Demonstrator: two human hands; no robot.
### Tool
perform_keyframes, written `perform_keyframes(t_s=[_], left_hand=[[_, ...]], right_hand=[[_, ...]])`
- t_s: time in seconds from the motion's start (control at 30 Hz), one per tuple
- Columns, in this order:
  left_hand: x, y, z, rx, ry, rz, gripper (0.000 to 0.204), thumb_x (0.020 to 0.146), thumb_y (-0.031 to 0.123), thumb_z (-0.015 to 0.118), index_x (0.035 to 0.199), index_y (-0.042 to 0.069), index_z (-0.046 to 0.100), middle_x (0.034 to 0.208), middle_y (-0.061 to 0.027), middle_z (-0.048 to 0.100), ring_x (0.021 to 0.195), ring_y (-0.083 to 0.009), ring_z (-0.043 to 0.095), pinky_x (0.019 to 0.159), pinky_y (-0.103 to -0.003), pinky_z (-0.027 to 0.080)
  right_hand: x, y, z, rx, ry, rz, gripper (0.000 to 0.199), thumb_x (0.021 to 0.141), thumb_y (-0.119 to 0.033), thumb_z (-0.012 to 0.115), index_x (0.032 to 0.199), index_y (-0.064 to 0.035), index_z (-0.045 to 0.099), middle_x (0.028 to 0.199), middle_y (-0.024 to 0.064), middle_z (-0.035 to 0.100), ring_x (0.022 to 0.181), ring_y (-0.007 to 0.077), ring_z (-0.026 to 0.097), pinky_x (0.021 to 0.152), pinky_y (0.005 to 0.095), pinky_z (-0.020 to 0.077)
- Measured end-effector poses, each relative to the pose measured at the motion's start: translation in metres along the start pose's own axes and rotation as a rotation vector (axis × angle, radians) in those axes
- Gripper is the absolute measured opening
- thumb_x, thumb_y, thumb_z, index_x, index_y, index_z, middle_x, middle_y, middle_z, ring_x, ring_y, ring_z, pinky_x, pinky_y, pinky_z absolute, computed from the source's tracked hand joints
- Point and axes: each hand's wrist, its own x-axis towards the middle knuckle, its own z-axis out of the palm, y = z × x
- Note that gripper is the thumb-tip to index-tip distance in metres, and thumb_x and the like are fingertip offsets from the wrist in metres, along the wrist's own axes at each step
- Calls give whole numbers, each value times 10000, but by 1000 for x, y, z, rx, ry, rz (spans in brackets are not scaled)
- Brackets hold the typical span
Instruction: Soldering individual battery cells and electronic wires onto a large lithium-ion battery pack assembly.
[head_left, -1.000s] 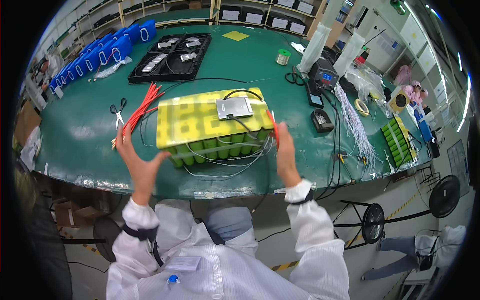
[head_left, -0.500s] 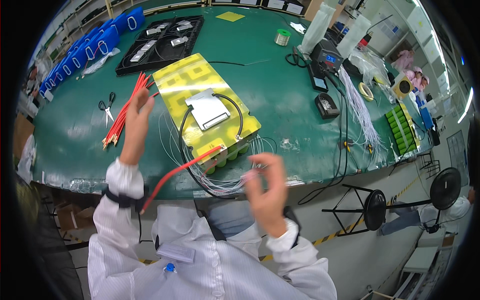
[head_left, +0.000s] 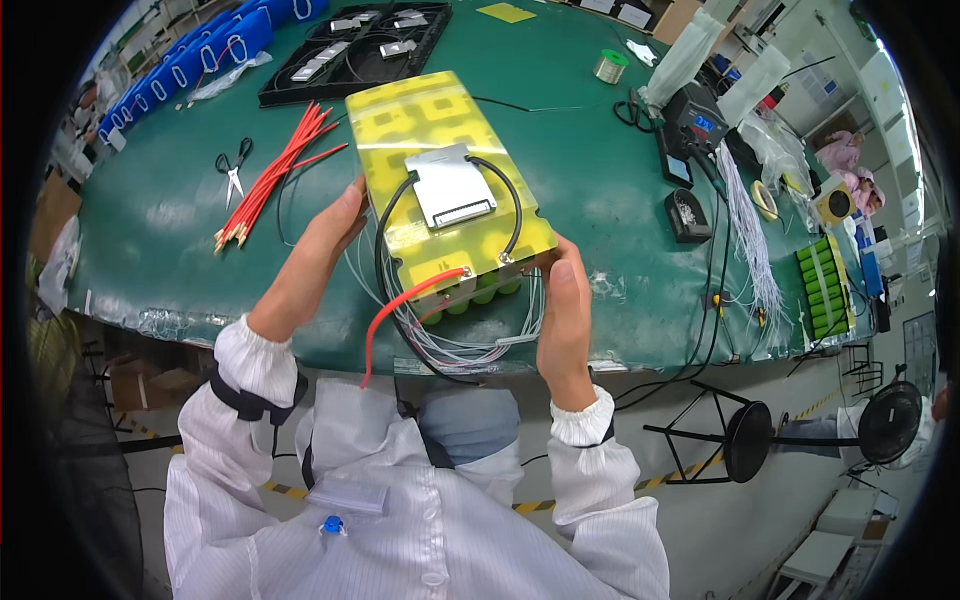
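Note:
A battery pack [head_left: 420, 235] with a yellow top sheet and green cells lies at the table's front, between my two hands. My left hand [head_left: 318, 255] grips its left side and my right hand [head_left: 566, 325] its near right corner; several fingertips are hidden against the pack. On top sits a silver circuit board [head_left: 450, 187] with black wires at both sides. A red wire [head_left: 385, 318] runs from the pack's near edge and hangs past the table edge. Thin white wires [head_left: 480, 354] loop below the pack, beside a black cable.
Red wires [head_left: 278, 178] and scissors [head_left: 234, 170] lie to the left. A black tray [head_left: 290, 97] with boards and blue bins [head_left: 222, 55] stand behind. At right are a solder spool [head_left: 610, 66], a soldering station [head_left: 694, 115], white wires [head_left: 750, 240] and another green cell pack [head_left: 824, 290].
Both hands, apart from the pack before, have come onto its sides. The pack's near edge shows slightly turned, and the red wire's free end hangs more steeply. The view has shifted.

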Motion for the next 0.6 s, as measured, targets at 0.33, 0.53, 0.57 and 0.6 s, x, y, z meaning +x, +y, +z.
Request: perform_keyframes(t_s=[0.33,0.53,0.57,0.6], left_hand=[[63,-7,-30,-105,-247,-86,693,1029,553,339,1445,4,417,1401,-78,523,1259,-161,500,1075,-302,373],[13,-8,-19,11,41,81,636,1047,474,332,1437,-21,415,1414,-133,498,1276,-225,501,1044,-343,416],[3,-12,-20,2,36,76,636,1047,474,332,1437,-21,415,1414,-133,498,1276,-225,501,1044,-343,416],[-6,-15,-22,56,75,143,609,1046,445,333,1425,-22,431,1411,-133,501,1279,-225,498,1045,-351,413]], right_hand=[[-23,-26,14,-212,59,0,342,968,-171,558,1222,57,533,1151,105,576,1103,186,530,988,319,407],[17,-59,-12,-501,-83,-242,218,923,-91,658,1110,21,654,1066,61,638,969,119,579,864,265,456],[22,-66,-13,-597,-182,-235,222,924,-84,653,1123,13,666,1096,73,636,989,124,573,869,251,440],[28,-68,-13,-606,-181,-227,222,924,-84,653,1123,13,666,1096,73,636,989,124,573,869,251,440]])
